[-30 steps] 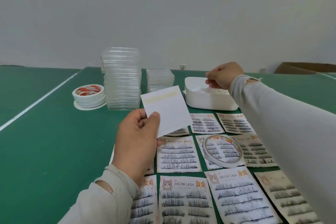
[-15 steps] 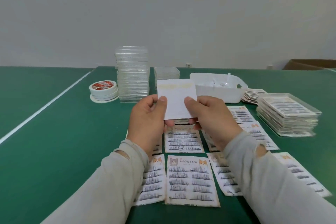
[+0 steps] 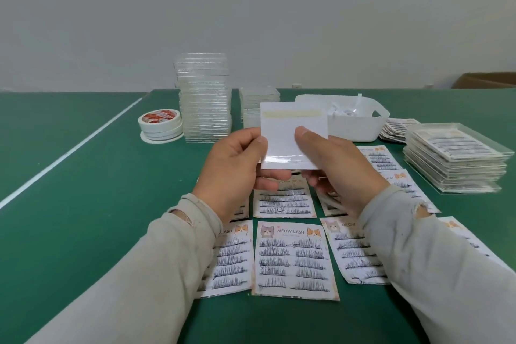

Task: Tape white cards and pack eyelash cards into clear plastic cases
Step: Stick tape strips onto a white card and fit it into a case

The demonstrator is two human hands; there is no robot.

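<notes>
Held upright above the middle of the green table (image 3: 83,204): a small white rectangular card (image 3: 290,131), yellowish tape strip along its top, glossy strip near the bottom. Left hand (image 3: 234,173) pinching its left edge, thumb in front; right hand (image 3: 335,165) pinching its right side likewise. Below, printed eyelash cards (image 3: 293,260) lying flat in rows toward the near edge.

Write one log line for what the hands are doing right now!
step: taping white card | left hand: pinches white card | right hand: pinches same card | card: held above eyelash cards, tape strip near top
</notes>
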